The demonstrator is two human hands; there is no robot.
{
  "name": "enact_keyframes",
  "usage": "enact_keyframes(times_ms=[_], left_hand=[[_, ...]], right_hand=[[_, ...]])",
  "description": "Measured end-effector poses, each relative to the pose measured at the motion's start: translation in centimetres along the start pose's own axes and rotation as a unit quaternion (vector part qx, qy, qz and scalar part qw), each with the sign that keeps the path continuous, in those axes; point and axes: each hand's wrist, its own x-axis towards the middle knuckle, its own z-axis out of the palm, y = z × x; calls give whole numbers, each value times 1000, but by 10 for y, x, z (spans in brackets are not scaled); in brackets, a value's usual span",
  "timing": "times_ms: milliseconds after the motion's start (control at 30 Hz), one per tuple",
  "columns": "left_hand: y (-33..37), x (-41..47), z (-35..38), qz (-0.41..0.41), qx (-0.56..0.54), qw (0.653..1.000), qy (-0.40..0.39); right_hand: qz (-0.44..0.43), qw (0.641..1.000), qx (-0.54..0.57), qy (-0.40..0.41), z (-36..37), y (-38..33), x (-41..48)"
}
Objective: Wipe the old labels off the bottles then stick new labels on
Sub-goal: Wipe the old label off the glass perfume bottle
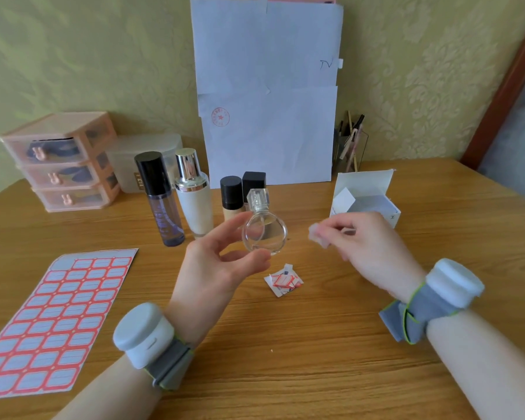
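Note:
My left hand (219,268) holds a round clear glass perfume bottle (265,233) upright above the table, thumb under it and a fingertip near its neck. Its glass looks bare. To the right, my right hand (367,244) pinches a small whitish wipe (317,234), a short gap away from the bottle. A sheet of red-bordered blank labels (52,322) lies flat at the left. A little heap of torn old labels (284,281) lies on the table below the bottle. A purple bottle (162,204), a cream bottle (194,198) and two small black-capped bottles (232,197) stand behind.
An open white box of wipes (364,198) sits at the right. Pink mini drawers (64,162) and a frosted container (128,165) stand at the back left. White papers (267,95) lean on the wall, with a pen holder (350,147) beside them.

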Motion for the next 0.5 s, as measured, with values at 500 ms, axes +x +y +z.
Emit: enact_keyframes(times_ms=[500], left_hand=[[1,-3,6,3,-22,999,-30]], right_hand=[[-64,976,173,119,25,-30,-18]])
